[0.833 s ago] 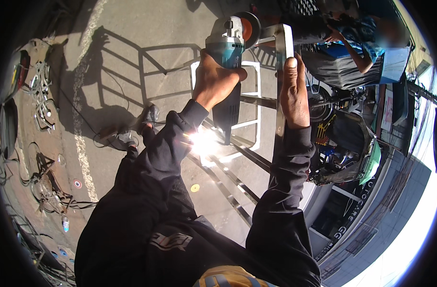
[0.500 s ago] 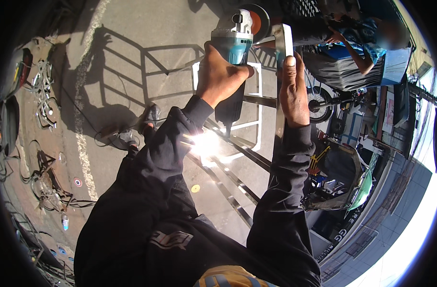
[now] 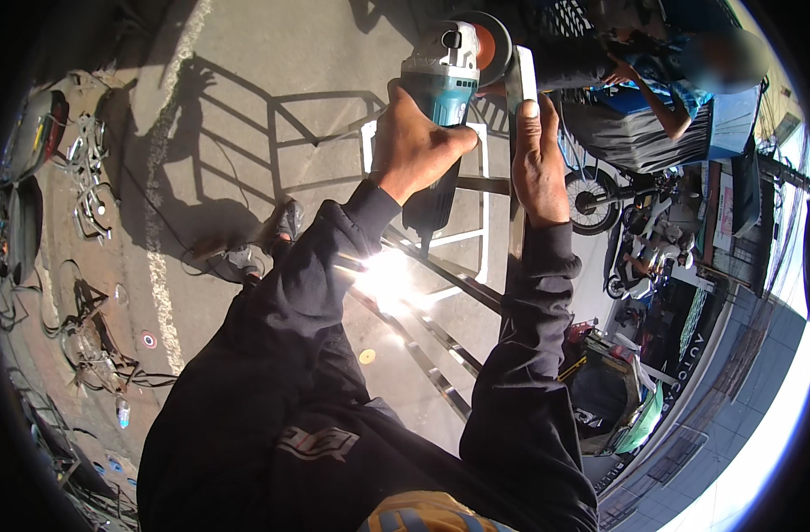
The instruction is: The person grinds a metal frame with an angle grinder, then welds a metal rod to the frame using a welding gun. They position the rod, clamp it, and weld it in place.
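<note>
My left hand (image 3: 415,146) grips the body of a teal and grey angle grinder (image 3: 446,71), whose disc (image 3: 493,35) sits at the top end of a shiny square metal bar (image 3: 522,80). That upright bar belongs to a stainless steel frame (image 3: 440,266) leaning in front of me. My right hand (image 3: 540,164) lies along the bar with its fingers wrapped on it, just below the disc. Both arms wear dark long sleeves. Sun glare hides part of the frame's lower rails.
Concrete ground lies below, with cables and scrap metal (image 3: 86,177) at the left and a foot (image 3: 285,222) near the frame. A person in a blue top (image 3: 680,80) is at the upper right. A motorbike wheel (image 3: 591,199) and a building front stand to the right.
The grinder has tilted upright and moved right, bringing its disc against the top of the bar. My right hand has kept its hold on the bar.
</note>
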{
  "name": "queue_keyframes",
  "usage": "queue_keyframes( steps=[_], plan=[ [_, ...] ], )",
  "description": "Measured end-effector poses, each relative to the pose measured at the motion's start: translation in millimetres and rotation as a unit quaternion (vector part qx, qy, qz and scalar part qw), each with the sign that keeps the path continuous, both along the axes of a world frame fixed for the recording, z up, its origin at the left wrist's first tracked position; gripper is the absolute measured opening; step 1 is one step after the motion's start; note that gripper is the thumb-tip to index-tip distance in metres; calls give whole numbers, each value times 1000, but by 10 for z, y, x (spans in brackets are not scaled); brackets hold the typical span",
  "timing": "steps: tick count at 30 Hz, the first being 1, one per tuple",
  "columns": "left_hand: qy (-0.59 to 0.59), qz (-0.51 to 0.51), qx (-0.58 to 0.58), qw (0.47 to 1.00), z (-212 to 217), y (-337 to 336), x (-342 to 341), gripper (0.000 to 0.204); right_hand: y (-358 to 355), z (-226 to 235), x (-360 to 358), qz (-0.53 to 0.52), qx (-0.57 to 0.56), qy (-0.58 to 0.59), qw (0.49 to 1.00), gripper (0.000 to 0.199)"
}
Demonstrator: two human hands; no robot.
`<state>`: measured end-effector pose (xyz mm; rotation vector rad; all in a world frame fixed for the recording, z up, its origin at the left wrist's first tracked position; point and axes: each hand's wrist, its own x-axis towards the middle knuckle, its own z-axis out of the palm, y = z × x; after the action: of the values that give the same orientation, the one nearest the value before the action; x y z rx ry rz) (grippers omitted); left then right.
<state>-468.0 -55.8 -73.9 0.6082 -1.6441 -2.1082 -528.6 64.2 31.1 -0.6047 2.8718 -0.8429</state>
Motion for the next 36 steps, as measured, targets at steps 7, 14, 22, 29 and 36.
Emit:
queue_keyframes(
  steps=[7, 14, 22, 29, 36],
  plan=[
    [-69, -58, 95, 991, -485, 19, -23, 64, 27, -19, 4, -8, 40, 29, 999, 78],
    [-78, -33, 246, 966, -1085, -112, 778, 31, -79, 8, 151, -103, 78, 112, 985, 77],
    [-146, -12, 368, 918, -1238, -1091, 2465, 28, -493, -286, 1249, 51, 57, 449, 890, 25],
    [-129, 91, 380, 911, -1468, -1720, 3029, 37, -356, -1211, 2703, 255, 158, -126, 945, 31],
    [-58, 95, 297, 948, -1018, -1034, 3001, 30, 1022, -1210, 2941, 252, 58, -214, 942, 37]
  ],
)
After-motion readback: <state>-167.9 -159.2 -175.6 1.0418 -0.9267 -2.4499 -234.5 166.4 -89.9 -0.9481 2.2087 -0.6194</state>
